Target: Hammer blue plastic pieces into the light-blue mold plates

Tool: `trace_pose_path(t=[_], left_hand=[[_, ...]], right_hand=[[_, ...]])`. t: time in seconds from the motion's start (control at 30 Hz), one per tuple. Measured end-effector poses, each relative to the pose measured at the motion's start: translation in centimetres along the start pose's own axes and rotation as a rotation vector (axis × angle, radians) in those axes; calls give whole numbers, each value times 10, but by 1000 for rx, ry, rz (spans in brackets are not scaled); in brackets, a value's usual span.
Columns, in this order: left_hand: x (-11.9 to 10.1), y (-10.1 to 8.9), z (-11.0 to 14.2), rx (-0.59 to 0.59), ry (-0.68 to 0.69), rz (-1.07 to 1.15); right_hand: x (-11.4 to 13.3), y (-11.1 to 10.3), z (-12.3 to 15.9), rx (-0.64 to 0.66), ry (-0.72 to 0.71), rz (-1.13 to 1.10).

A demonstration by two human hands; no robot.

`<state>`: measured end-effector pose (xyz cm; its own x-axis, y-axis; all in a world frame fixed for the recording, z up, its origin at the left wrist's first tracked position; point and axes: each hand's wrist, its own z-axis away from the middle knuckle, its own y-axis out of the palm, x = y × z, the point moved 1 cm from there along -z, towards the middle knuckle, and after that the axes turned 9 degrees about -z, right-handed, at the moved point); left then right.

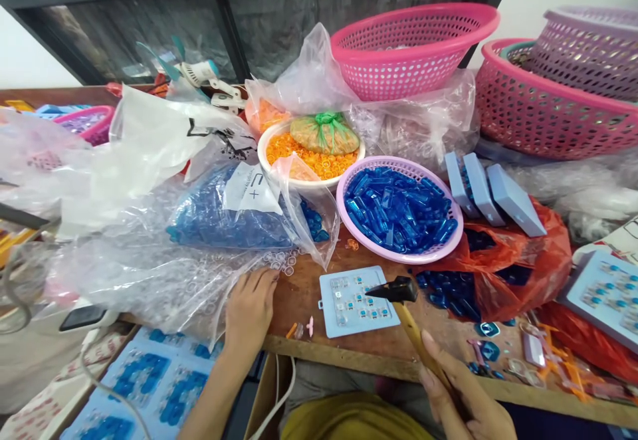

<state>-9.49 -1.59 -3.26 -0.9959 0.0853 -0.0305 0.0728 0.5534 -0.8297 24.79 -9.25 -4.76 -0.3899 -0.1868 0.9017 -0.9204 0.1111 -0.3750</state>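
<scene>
R hand point(463, 393) grips small hammer point(399, 290), wood handle, black metal head. Fingers point(432, 367) curled round handle. Hammer head is over lt-blue plastic plate point(383, 317), contact can't tell. Plate lies on wood bench point(299, 314), holds small blue + clear pcs in rows. L hand point(249, 310) rests on clear poly bag point(149, 274), fingers point(264, 279) flat, loosely together, no pinch. Small clear rings point(282, 260) just past L fingertips. Bag of blue pcs point(224, 211) beside L hand. Lilac basket of blue pcs point(399, 207) behind plate, white bowl of orange rings point(309, 157) behind that. Red bag w/ blue pcs point(518, 260) R of plate.
</scene>
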Motion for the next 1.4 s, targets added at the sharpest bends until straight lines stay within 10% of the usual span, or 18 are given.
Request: trace_pose_path(t=[0.27, 0.9, 1.2, 1.4], left_hand=[[-23, 5, 10, 110, -115, 372], [-33, 2, 17, 69, -50, 204], [-110, -7, -20, 48, 143, 319], [-119, 8, -19, 81, 172, 319]], right_hand=[[-17, -11, 5, 67, -10, -35], [-21, -14, 8, 101, -27, 42], [-9, -13, 4, 69, -112, 110], [3, -12, 2, 45, -166, 197]])
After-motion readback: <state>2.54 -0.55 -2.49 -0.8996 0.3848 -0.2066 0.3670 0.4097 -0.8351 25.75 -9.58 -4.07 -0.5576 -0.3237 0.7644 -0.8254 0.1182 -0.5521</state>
